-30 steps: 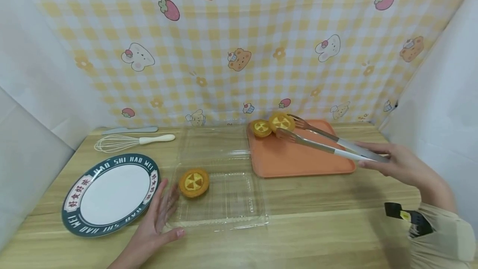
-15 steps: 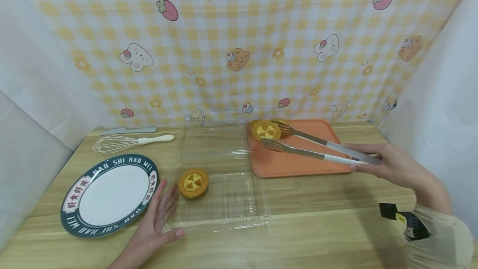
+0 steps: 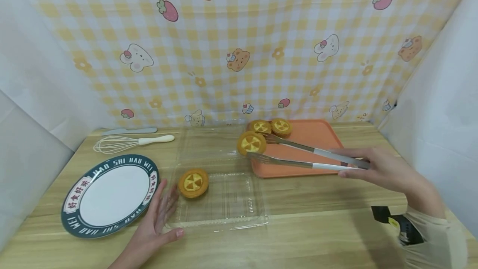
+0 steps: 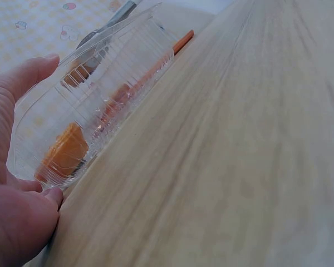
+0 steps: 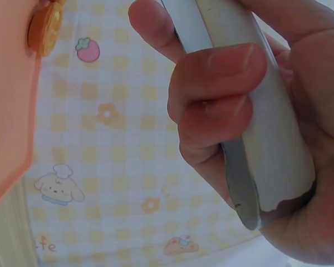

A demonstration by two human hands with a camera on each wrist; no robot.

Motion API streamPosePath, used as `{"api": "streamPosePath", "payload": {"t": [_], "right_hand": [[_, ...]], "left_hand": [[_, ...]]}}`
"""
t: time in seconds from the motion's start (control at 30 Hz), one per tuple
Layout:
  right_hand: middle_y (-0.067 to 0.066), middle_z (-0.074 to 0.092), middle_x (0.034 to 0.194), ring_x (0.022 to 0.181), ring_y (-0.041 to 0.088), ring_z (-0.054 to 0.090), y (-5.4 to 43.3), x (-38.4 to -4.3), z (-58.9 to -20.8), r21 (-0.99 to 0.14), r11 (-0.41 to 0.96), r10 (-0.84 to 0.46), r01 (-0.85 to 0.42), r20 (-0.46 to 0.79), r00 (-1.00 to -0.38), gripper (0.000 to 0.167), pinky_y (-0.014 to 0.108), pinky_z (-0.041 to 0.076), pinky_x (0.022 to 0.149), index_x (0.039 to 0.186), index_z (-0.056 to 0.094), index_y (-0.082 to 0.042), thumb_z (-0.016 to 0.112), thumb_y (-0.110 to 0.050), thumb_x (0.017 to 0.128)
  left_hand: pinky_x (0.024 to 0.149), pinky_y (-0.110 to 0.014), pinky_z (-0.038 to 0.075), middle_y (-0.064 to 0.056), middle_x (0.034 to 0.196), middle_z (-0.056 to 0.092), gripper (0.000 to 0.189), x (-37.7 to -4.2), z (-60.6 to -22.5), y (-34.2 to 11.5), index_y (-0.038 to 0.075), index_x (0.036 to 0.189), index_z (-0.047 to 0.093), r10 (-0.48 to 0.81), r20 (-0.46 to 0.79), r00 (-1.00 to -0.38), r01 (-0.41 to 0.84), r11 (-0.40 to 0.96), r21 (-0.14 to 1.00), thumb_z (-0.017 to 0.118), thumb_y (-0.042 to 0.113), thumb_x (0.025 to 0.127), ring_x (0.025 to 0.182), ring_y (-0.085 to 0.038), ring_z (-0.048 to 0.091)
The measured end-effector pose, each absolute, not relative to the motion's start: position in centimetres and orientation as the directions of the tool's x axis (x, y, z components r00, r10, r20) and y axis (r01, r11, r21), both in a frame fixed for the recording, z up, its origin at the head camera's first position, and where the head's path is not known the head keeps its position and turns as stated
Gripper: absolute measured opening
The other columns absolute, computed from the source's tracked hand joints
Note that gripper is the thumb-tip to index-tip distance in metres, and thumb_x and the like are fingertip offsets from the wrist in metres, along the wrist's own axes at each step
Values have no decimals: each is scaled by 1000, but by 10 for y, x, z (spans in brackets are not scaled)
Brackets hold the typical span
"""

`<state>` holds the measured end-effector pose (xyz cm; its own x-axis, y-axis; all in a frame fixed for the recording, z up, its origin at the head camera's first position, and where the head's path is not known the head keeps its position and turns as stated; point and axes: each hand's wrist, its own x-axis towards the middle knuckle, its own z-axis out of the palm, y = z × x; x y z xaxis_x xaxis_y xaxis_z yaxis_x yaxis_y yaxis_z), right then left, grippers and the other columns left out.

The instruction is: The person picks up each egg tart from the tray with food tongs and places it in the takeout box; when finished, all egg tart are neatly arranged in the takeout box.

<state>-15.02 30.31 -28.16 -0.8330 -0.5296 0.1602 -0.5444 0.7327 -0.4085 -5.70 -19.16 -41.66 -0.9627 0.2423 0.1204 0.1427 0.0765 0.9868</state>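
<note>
My right hand grips a pair of metal tongs with white handles; in the right wrist view its fingers curl round the handles. Between the tong tips is an egg tart, held above the left edge of the orange tray. Two more tarts sit at the tray's back left corner. A clear plastic box lies with its lid open, one tart in its left side. Against the box's left side rests my left hand, thumb apart and fingers extended along the wall.
A white plate with a dark green patterned rim lies left of my left hand. Behind it are a whisk and a grey knife. A yellow checked cloth hangs behind the wooden table.
The tongs and the tart in them have moved left and toward me, from over the tray's back corner to its left edge. My left hand has stayed at the box.
</note>
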Motion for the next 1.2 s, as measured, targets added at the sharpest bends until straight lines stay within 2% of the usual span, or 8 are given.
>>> {"api": "streamPosePath", "payload": {"t": [0.2, 0.33, 0.43, 0.5, 0.67, 0.8, 0.9, 1.2], "right_hand": [[-14, 61, 77, 51, 0, 42, 295, -149, -281, -438, 705, -565, -559, 131, -815, 46, 19, 38, 45, 127, 59, -14, 70, -24, 83], [-9, 66, 86, 51, 1, 45, 293, -147, -280, -469, 673, -590, -572, 124, -797, 47, 20, 41, 48, 129, 57, -14, 69, -22, 84], [-8, 68, 89, 55, 0, 50, 290, -146, -279, -473, 661, -607, -582, 119, -786, 48, 20, 43, 51, 131, 55, -16, 68, -23, 85], [-7, 69, 91, 64, 0, 57, 288, -145, -279, -472, 661, -615, -583, 104, -781, 49, 20, 45, 54, 132, 54, -17, 68, -25, 85], [-8, 69, 95, 78, 2, 62, 283, -144, -279, -471, 652, -628, -595, 104, -771, 50, 20, 47, 57, 132, 54, -17, 67, -27, 85], [-17, 62, 75, 54, -5, 45, 279, -143, -278, -458, 635, -649, -622, 120, -751, 50, 19, 43, 52, 132, 54, -15, 68, -26, 85], [-20, 54, 64, 48, -4, 33, 276, -142, -278, -443, 620, -670, -648, 133, -731, 50, 18, 41, 51, 132, 54, -15, 68, -25, 85], [-17, 61, 80, 50, -6, 38, 269, -139, -277, -411, 609, -693, -678, 141, -707, 49, 17, 41, 53, 131, 55, -14, 68, -26, 85]], "left_hand": [[101, -13, 24, -21, 153, 2, 110, -57, -417, -192, 25, 149, -9, 244, 129, -961, 150, 73, 986, 68, -6, 77, 134, -35, 11], [100, -13, 24, -20, 153, 2, 110, -57, -416, -192, 26, 149, -9, 242, 116, -963, 138, 78, 987, 68, -5, 77, 134, -36, 11], [100, -13, 24, -20, 153, 2, 110, -57, -416, -191, 27, 149, -9, 240, 106, -965, 129, 80, 988, 68, -5, 77, 134, -37, 10], [100, -12, 24, -19, 153, 2, 109, -56, -416, -191, 27, 149, -9, 240, 106, -965, 128, 79, 989, 68, -5, 77, 134, -37, 11], [101, -13, 24, -21, 153, 2, 110, -56, -416, -191, 25, 149, -8, 240, 120, -963, 143, 81, 986, 68, -6, 77, 134, -36, 11], [100, -13, 24, -21, 153, 2, 109, -56, -416, -191, 26, 149, -8, 239, 116, -964, 139, 82, 987, 68, -6, 77, 134, -37, 11], [100, -13, 24, -20, 153, 2, 109, -57, -416, -191, 26, 149, -8, 239, 114, -964, 137, 81, 987, 68, -6, 77, 134, -37, 10], [100, -13, 24, -20, 153, 2, 110, -56, -416, -191, 26, 149, -8, 237, 112, -965, 136, 87, 987, 68, -5, 77, 134, -38, 11]]}}
